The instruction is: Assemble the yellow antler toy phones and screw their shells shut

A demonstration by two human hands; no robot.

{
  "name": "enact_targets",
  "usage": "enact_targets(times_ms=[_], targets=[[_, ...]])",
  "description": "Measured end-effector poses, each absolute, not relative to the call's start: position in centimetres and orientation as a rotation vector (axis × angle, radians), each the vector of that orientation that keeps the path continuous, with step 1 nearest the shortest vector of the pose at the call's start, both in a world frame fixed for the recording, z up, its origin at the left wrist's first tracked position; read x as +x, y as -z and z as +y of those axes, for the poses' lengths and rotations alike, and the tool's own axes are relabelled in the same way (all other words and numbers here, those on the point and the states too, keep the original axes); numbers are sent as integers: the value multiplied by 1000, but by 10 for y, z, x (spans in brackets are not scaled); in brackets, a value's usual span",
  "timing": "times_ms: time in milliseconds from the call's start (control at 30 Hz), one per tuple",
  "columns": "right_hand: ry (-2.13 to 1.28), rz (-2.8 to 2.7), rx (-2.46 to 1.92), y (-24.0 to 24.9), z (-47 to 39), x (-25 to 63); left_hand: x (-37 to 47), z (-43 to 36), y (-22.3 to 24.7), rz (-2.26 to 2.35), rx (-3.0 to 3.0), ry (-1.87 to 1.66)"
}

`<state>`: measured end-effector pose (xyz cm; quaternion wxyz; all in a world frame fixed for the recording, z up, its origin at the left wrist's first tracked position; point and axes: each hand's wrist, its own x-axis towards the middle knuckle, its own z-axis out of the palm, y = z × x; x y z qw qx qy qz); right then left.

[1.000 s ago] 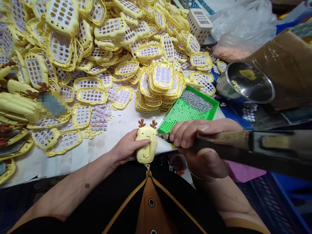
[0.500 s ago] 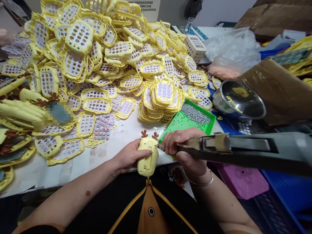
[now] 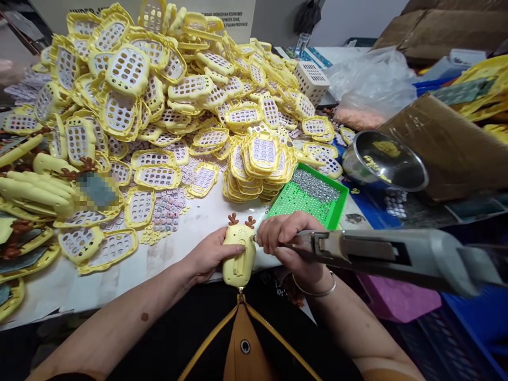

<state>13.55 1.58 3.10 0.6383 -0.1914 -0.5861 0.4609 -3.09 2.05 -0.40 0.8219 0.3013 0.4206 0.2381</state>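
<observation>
Close to my body, my left hand grips a yellow toy body with brown antlers, thumb across its back. The toy's back faces up and shows a long open recess. My right hand is wrapped round the front end of a grey power screwdriver, which lies nearly level and points left. Its tip meets or nearly meets the toy's upper right edge; exact contact is too small to tell. Just beyond my right hand sits a green tray holding many small silver screws.
A large heap of yellow frames covers the table's back and left. Stacked frames stand behind the toy. To the right are a metal bowl, a cardboard box and a pink bin. Part of another person's hand shows at far left.
The screwdriver's rear end has swung down towards me, and my right hand has shifted slightly left and turned with it. My left hand still holds the toy. The camera view has moved slightly.
</observation>
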Motion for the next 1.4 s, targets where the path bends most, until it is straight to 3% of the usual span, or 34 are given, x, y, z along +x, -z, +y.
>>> enact_targets(times_ms=[267,400,633,1400], targets=[[-854,-1264,-435,-57,9,162,-25,18,-2,991,587,-527],[-720,-1255,-551,-46,27,185,-26,20,-4,996,580,-514],[-696,-1235,-733,-16,43,198,-27,24,-3,984,563,-492],[-687,-1218,-813,-12,42,199,-30,20,-4,865,578,-462]])
